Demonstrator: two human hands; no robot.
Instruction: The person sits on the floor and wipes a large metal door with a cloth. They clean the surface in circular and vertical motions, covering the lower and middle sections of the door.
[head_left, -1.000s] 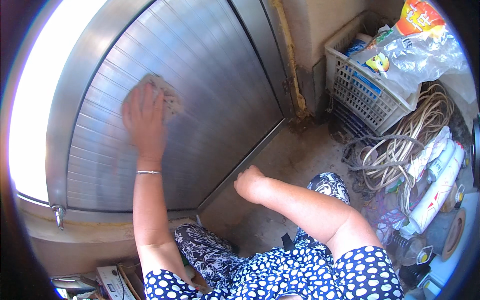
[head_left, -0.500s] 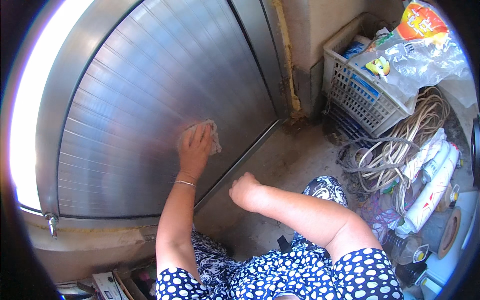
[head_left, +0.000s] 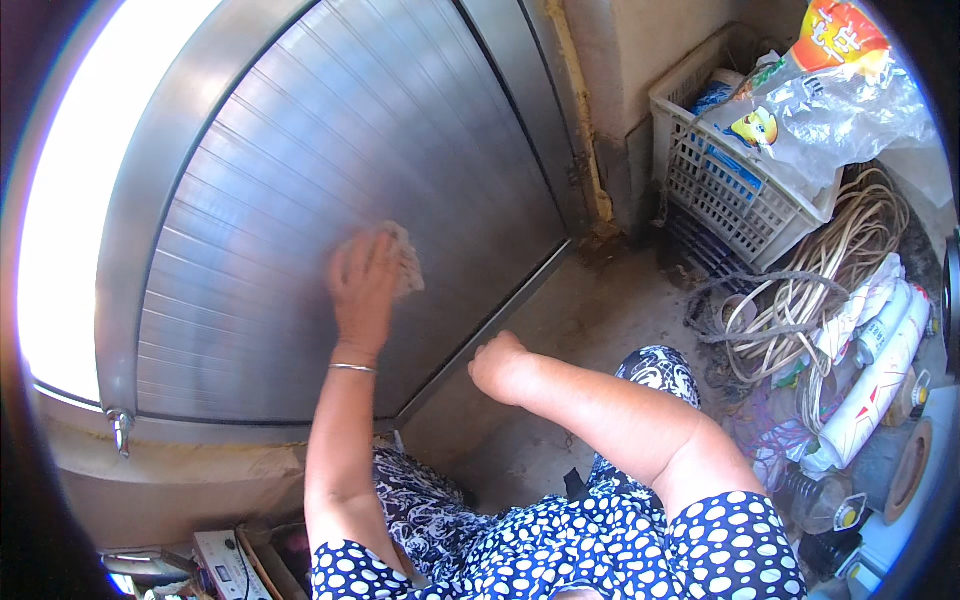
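My left hand (head_left: 363, 283) presses a pale, crumpled cloth (head_left: 407, 262) against the ribbed metal door panel (head_left: 300, 170), its fingers laid over the cloth. Part of the cloth sticks out to the right of the fingers. A bracelet circles the left wrist. My right hand (head_left: 497, 366) is closed in a fist in front of the panel's lower edge, apart from the cloth. No object shows in that fist, though its palm side is hidden.
A grey crate (head_left: 735, 185) with plastic bags (head_left: 830, 110) stands at the far right. Coiled cable (head_left: 800, 300), a white tube (head_left: 875, 380) and plastic bottles (head_left: 820, 495) lie along the right side. A metal latch (head_left: 120, 430) hangs at the frame's lower left corner.
My left hand has slid a little left and up across the panel with the cloth. The right fist keeps nearly the same place. The whole view has shifted slightly.
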